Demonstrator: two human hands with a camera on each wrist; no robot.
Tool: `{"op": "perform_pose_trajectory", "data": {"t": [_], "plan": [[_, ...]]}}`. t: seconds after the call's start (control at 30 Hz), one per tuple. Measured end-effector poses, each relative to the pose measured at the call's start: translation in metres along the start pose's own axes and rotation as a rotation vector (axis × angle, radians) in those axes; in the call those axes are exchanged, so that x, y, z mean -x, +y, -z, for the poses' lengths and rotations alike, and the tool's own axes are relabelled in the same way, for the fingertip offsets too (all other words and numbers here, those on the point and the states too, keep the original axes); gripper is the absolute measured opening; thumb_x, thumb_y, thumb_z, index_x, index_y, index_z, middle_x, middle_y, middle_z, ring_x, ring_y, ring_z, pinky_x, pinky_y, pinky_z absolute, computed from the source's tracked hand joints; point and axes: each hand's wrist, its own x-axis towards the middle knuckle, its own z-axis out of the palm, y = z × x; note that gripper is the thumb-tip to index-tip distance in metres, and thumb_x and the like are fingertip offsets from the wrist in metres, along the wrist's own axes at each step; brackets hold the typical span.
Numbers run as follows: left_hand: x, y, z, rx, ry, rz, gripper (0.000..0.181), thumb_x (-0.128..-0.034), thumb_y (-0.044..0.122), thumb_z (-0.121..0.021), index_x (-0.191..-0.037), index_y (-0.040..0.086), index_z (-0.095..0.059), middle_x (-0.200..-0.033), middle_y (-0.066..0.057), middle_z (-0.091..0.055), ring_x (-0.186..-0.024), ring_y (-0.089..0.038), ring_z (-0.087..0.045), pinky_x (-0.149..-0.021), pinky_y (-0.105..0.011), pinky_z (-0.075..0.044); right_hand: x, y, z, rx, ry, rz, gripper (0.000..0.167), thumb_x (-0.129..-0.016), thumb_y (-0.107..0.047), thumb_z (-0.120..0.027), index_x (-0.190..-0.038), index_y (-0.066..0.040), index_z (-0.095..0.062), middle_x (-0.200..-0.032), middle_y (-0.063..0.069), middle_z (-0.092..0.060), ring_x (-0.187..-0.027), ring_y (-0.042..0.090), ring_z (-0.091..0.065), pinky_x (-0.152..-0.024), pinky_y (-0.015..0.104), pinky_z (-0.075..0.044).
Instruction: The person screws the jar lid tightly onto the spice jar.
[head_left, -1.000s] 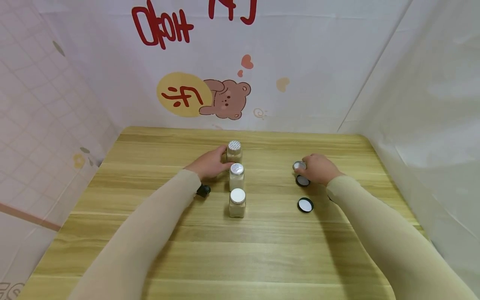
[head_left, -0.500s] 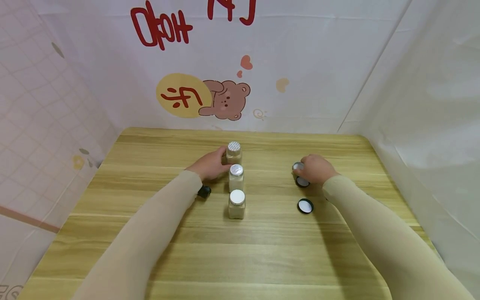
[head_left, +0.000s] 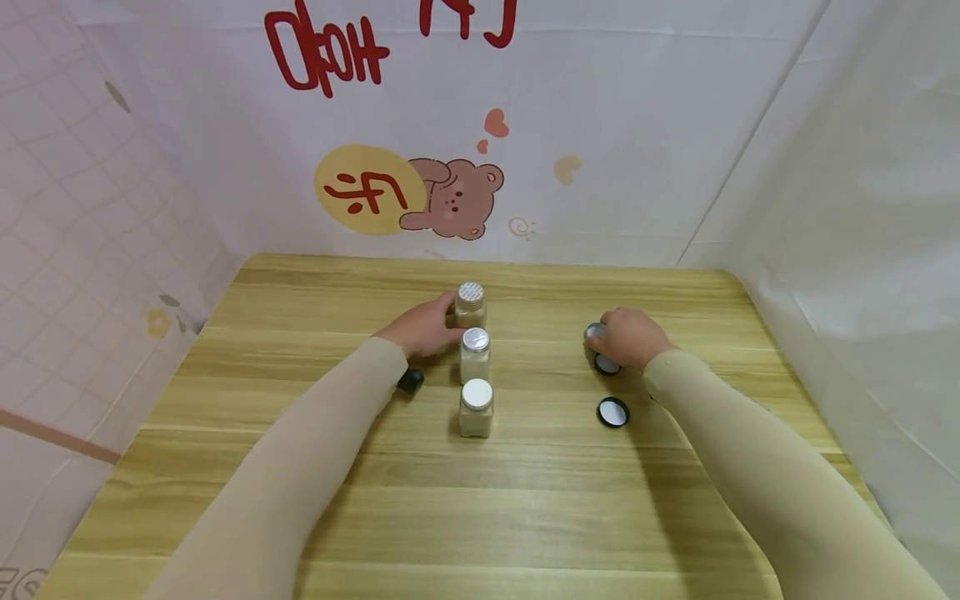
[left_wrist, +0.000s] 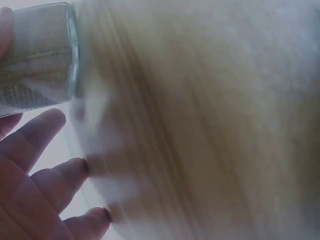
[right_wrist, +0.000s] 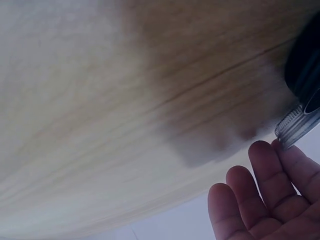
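Three clear glass jars stand upright in a column on the table. My left hand (head_left: 422, 327) holds the far jar (head_left: 470, 315) between thumb and fingers; its glass base (left_wrist: 42, 55) shows in the left wrist view, where the other fingers spread below it. Nearer me stand the middle jar (head_left: 475, 360), with a silvery seal on top, and the near jar (head_left: 476, 414), topped in white. On the right, my right hand (head_left: 634, 337) pinches a silver lid (head_left: 595, 333) at its rim. In the right wrist view that ridged lid (right_wrist: 299, 128) meets the fingertips.
Below the right hand lies a black lid (head_left: 607, 364), partly covered by the fingers. Another black-rimmed lid (head_left: 613, 412) with a white inside lies nearer. A small black object (head_left: 410, 382) peeks out from beside the left sleeve. A printed curtain (head_left: 615, 125) closes off the table's back.
The right hand has shifted very slightly left over the lids. The left hand and the jars stay in place.
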Motion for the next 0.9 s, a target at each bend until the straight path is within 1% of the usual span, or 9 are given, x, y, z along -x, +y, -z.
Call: {"op": "perform_pose_trajectory", "data": {"t": [0.1, 0.27, 0.33, 0.5, 0.6, 0.77, 0.9], "plan": [[0.0, 0.001, 0.0, 0.0, -0.003, -0.004, 0.08, -0.1001, 0.054, -0.067, -0.164, 0.025, -0.029, -0.164, -0.007, -0.047, -0.153, -0.033, -0.042, -0.126, -0.052, -0.035, -0.001, 0.0, 0.0, 0.002, 0.002, -0.005, 0.044, -0.102, -0.042, -0.061, -0.108, 0.001, -0.071, -0.098, 0.014, -0.073, -0.085, 0.028, -0.065, -0.082, 0.05, -0.055], [0.0, 0.002, 0.0, -0.002, -0.004, -0.012, 0.076, -0.1007, 0.052, -0.067, -0.162, 0.024, -0.032, -0.161, -0.01, -0.05, -0.151, -0.034, -0.045, -0.125, -0.053, -0.036, -0.002, -0.002, 0.002, -0.006, 0.013, 0.007, 0.047, -0.101, -0.042, -0.063, -0.114, 0.003, -0.07, -0.099, 0.015, -0.074, -0.082, 0.028, -0.066, -0.077, 0.049, -0.056], [0.0, 0.002, 0.0, -0.004, -0.002, -0.01, 0.076, -0.1007, 0.052, -0.067, -0.162, 0.024, -0.032, -0.161, -0.01, -0.051, -0.151, -0.034, -0.045, -0.125, -0.052, -0.036, -0.003, -0.003, 0.002, -0.013, 0.029, 0.009, 0.047, -0.1, -0.042, -0.063, -0.113, 0.002, -0.071, -0.098, 0.015, -0.074, -0.081, 0.029, -0.065, -0.076, 0.049, -0.055], [-0.001, 0.001, 0.0, -0.003, -0.002, -0.005, 0.078, -0.1001, 0.052, -0.068, -0.163, 0.025, -0.031, -0.161, -0.009, -0.051, -0.151, -0.034, -0.045, -0.126, -0.052, -0.035, -0.004, -0.007, 0.002, -0.017, 0.057, 0.017, 0.046, -0.099, -0.041, -0.064, -0.115, 0.002, -0.071, -0.101, 0.016, -0.074, -0.083, 0.029, -0.066, -0.078, 0.049, -0.056], [-0.001, 0.001, 0.0, 0.001, 0.0, -0.01, 0.078, -0.0999, 0.052, -0.069, -0.163, 0.024, -0.031, -0.161, -0.009, -0.051, -0.152, -0.034, -0.045, -0.126, -0.052, -0.035, -0.003, -0.012, 0.004, -0.02, 0.059, 0.026, 0.046, -0.1, -0.039, -0.064, -0.118, 0.003, -0.07, -0.103, 0.017, -0.074, -0.085, 0.029, -0.066, -0.079, 0.049, -0.056], [0.001, 0.001, 0.001, 0.013, -0.003, -0.011, 0.078, -0.1002, 0.049, -0.069, -0.164, 0.026, -0.031, -0.161, -0.008, -0.051, -0.152, -0.033, -0.044, -0.126, -0.052, -0.034, -0.001, -0.024, 0.009, -0.034, 0.062, 0.037, 0.044, -0.102, -0.038, -0.063, -0.118, 0.003, -0.068, -0.102, 0.017, -0.074, -0.084, 0.029, -0.067, -0.078, 0.05, -0.056], [0.0, 0.001, 0.001, 0.024, -0.005, -0.011, 0.076, -0.1003, 0.047, -0.07, -0.163, 0.026, -0.032, -0.161, -0.008, -0.051, -0.152, -0.033, -0.044, -0.127, -0.052, -0.033, 0.0, -0.033, 0.014, -0.05, 0.058, 0.044, 0.046, -0.102, -0.037, -0.064, -0.123, 0.004, -0.066, -0.107, 0.019, -0.074, -0.088, 0.031, -0.069, -0.081, 0.052, -0.057]]}}
